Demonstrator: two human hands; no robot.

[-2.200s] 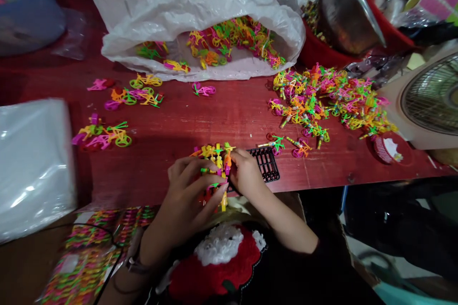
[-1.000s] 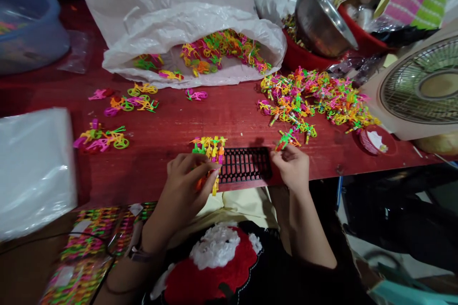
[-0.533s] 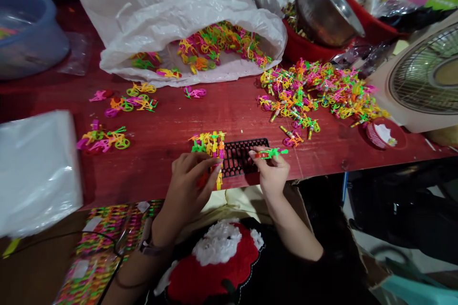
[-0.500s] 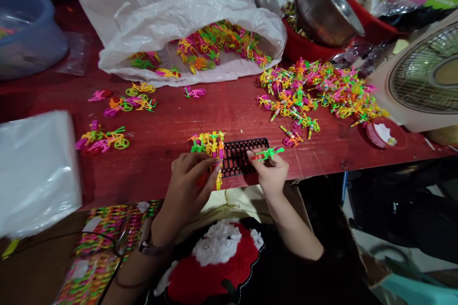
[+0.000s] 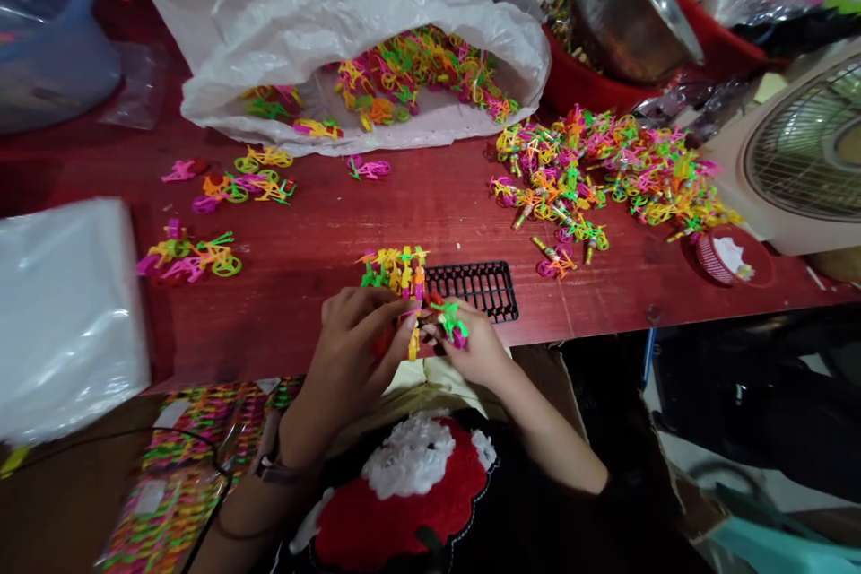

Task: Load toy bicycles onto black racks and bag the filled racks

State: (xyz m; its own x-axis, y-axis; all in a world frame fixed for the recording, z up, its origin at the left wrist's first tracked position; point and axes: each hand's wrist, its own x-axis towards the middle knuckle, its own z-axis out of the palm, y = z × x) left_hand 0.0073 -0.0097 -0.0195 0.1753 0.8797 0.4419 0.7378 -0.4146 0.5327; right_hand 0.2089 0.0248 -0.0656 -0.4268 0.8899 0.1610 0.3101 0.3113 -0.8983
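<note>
Gripping a row of tiny neon plastic bicycles (image 5: 396, 271) in the curled, closed left hand (image 5: 353, 345), near the front edge of the red wooden table (image 5: 309, 224), and pinching one green-and-pink bicycle (image 5: 452, 323) between the thumb and fingertips of the right hand (image 5: 474, 348), right up against that row. With a black plastic rack (image 5: 479, 290) lying just beside, its slots uncovered. Best kept light at the fingertips and firm at the bracing palm, given such thin, easily tangled parts.

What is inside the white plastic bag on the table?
Many neon toy bicycles lie in the open mouth of the bag; any further back are hidden under its folded top and cannot be seen.
</note>
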